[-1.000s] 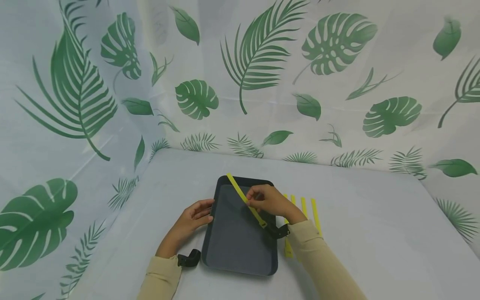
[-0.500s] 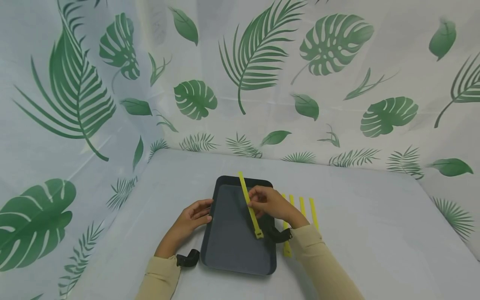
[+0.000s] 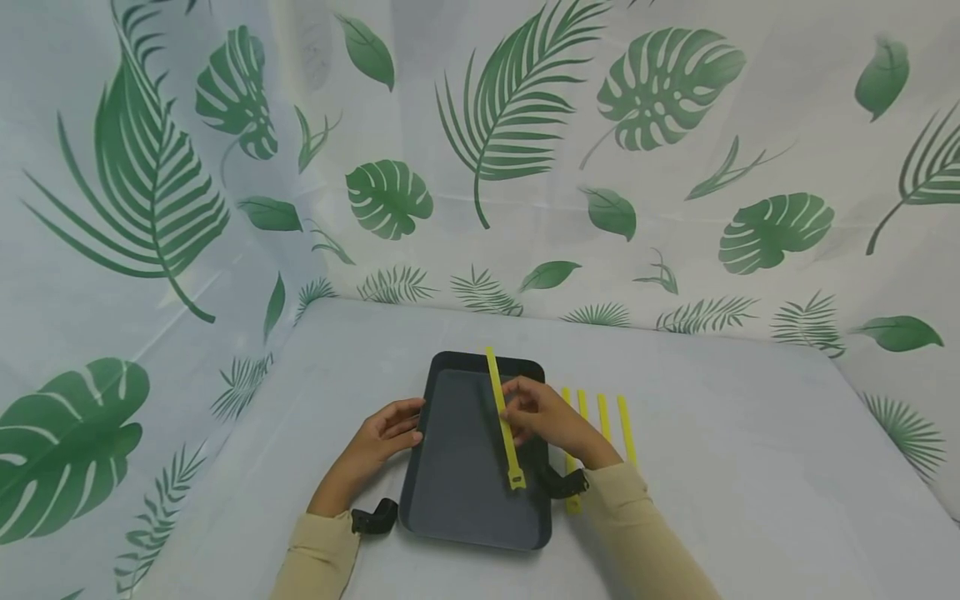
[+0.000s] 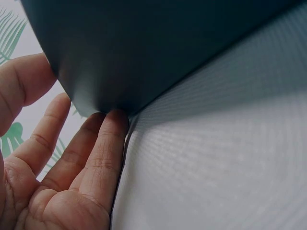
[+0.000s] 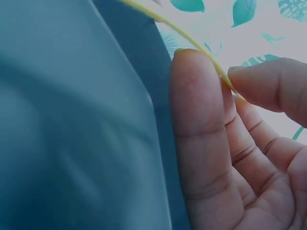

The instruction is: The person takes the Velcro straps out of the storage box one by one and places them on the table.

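A dark grey rectangular tray (image 3: 457,500) lies on the white-covered table in front of me. My left hand (image 3: 378,437) is at its left side; in the left wrist view the extended fingertips (image 4: 116,120) touch the tray's outer wall (image 4: 144,48). Over the right half of the tray, my right hand (image 3: 551,421) pinches a yellow cable strap (image 3: 495,383) near its middle. The strap stands nearly lengthwise, its slotted head (image 3: 517,479) pointing towards me. In the right wrist view the thumb and fingers grip the thin strap (image 5: 177,29) from both sides.
Several more yellow straps (image 3: 604,417) lie side by side to the right of the tray, partly hidden by the right forearm. Leaf-printed white cloth (image 3: 525,250) hangs behind and to the left of the table. Each wrist carries a black camera mount (image 3: 377,518).
The strap in my right hand has swung from a slant to nearly lengthwise, its far end moving right and its head moving nearer me. The left hand and tray stay in place.
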{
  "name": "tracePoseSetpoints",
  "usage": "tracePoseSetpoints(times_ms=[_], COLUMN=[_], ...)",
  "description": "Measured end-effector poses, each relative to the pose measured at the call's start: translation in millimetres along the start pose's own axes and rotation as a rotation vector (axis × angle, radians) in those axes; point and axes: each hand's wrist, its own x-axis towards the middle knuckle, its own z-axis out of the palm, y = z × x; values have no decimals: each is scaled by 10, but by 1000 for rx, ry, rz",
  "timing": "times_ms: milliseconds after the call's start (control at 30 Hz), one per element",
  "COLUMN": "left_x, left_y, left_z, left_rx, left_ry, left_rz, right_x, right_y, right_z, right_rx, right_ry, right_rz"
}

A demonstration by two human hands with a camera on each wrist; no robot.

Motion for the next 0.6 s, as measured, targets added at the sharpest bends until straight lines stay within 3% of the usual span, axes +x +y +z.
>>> tracePoseSetpoints(times_ms=[600], left_x=[-7], left_y=[6], left_z=[11], left_rx=[13], left_ry=[-1], left_rz=[5], right_x=[-202], right_y=[36], right_z=[-38], right_rx=[66], right_ry=[36], right_rz=[2])
